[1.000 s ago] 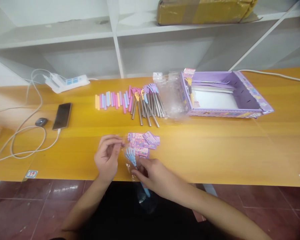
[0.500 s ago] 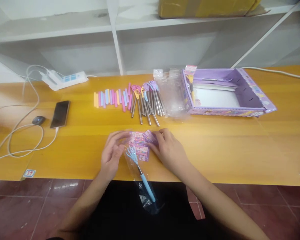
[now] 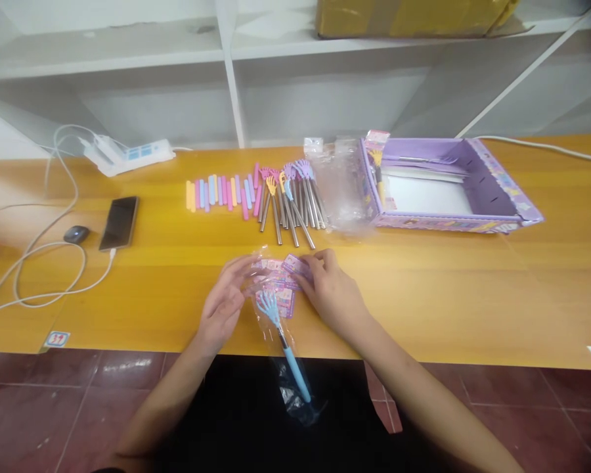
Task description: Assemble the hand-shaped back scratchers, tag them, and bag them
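Note:
A light-blue back scratcher (image 3: 296, 374) with a hand-shaped head lies inside a clear plastic bag (image 3: 295, 407), its handle hanging past the table's front edge. My left hand (image 3: 222, 305) is at the bag's top end, fingers curved around the thin film. Between the thumb and fingers of my right hand (image 3: 332, 289) is a small pink-and-purple printed card (image 3: 295, 265). More such cards (image 3: 286, 309) lie on the table under the bag's upper part, partly covered by it.
Beyond my hands lie metal-shafted back scratchers (image 3: 278, 217) and a row of coloured handle sleeves (image 3: 221, 190). Clear bags (image 3: 339, 190) lie beside a purple open box (image 3: 502, 177) holding packed scratchers. A phone (image 3: 119, 223), a mouse-like black object (image 3: 76, 234) and a power strip (image 3: 132, 156) are at left.
The bag with the blue back scratcher has shifted slightly right, and its top edge now stands higher. My right hand still pinches the card, which has turned a little.

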